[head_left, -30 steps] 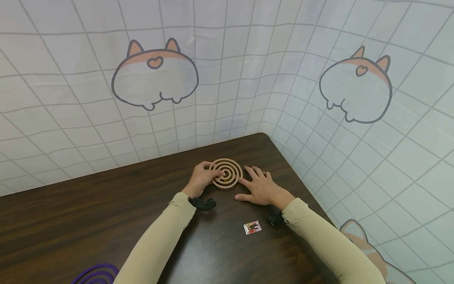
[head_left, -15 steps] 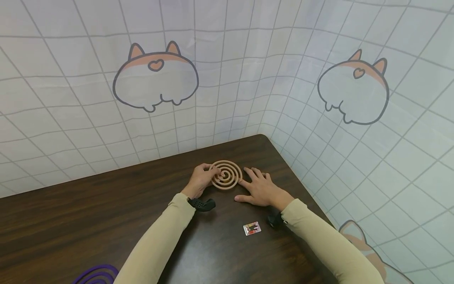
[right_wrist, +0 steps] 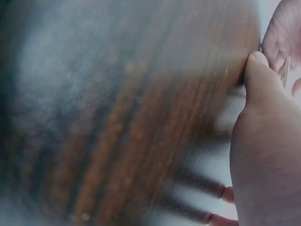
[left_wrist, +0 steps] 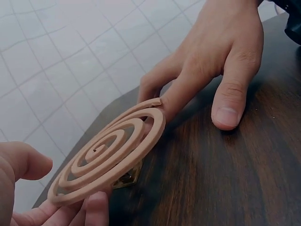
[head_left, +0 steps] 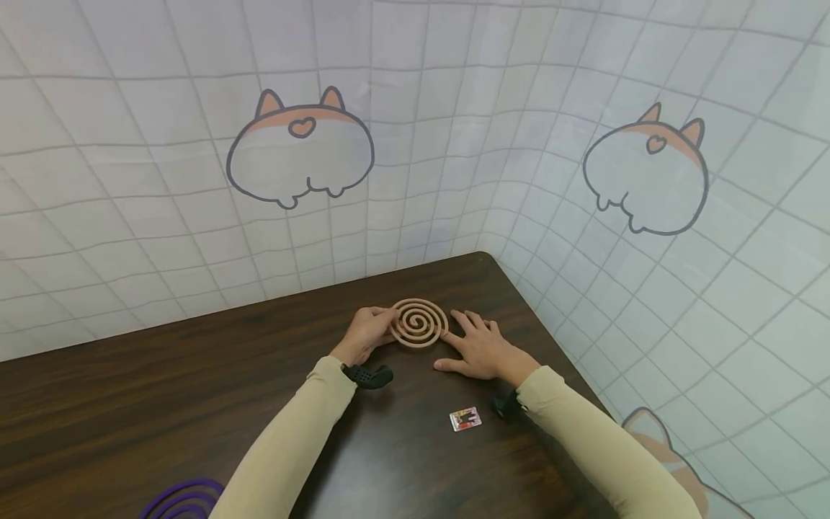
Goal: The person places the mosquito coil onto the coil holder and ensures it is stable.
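Observation:
A tan mosquito coil [head_left: 415, 322] lies between both hands near the table's far right corner. Through its loops and under it, the left wrist view shows a small gold-coloured metal stand [left_wrist: 129, 179]. My left hand [head_left: 364, 336] holds the coil's left rim, fingers underneath and thumb at the upper side. My right hand [head_left: 483, 351] rests on the table with fingers spread. Its index finger reaches the coil's outer end on the right, and its thumb lies flat on the wood. The right wrist view shows mostly blurred table top.
A small printed card [head_left: 465, 419] lies on the dark wooden table [head_left: 227, 375], nearer than the right hand. Part of a purple coil [head_left: 194, 482] shows at the lower left. White gridded curtains [head_left: 415, 180] stand behind and to the right of the table.
My left thumb has drawn back from the coil's centre to its left rim, baring the inner turns. The right hand keeps its place, while the head view has shifted slightly.

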Demonstrator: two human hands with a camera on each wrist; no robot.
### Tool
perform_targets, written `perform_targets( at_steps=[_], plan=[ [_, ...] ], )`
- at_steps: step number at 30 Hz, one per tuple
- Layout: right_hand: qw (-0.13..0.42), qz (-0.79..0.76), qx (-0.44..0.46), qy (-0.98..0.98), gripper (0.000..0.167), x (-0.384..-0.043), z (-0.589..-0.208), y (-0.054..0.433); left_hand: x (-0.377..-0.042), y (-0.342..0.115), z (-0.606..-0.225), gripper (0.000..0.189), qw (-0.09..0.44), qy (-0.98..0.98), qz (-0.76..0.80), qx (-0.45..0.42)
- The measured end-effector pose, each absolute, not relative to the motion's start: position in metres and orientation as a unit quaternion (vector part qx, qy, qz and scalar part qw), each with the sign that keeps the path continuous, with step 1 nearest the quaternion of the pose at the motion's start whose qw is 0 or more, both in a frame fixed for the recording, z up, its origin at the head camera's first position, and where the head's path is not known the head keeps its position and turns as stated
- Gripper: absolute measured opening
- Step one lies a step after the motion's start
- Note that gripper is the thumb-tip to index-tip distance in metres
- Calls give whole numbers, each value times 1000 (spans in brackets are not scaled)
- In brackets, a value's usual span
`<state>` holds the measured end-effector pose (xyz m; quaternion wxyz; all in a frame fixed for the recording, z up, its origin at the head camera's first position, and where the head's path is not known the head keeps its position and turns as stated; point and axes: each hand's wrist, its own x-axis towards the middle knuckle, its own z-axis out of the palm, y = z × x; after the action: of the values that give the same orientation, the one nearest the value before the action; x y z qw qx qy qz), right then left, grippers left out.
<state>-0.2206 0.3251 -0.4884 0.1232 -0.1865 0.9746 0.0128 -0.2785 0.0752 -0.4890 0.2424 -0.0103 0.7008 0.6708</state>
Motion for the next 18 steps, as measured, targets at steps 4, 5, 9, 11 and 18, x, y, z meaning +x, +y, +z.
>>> perform_targets(
  at_steps=[4,5,9,11,18],
  plan=[
    [124,8,-187,974,77,-220,-490,325,-275,70,-490,42,241,694,678,-17],
    [124,7,-187,974,77,-220,-490,325,-274,69,-490,41,241,692,680,-21],
    [131,7,-186,974,78,-219,-489,324,-271,62,-488,39,243,681,690,-34],
    [131,4,-186,974,78,-218,-488,324,-269,58,-486,38,246,675,695,-40],
    [127,-3,-187,974,76,-217,-486,324,-264,42,-479,40,235,673,700,-47]
  ],
)
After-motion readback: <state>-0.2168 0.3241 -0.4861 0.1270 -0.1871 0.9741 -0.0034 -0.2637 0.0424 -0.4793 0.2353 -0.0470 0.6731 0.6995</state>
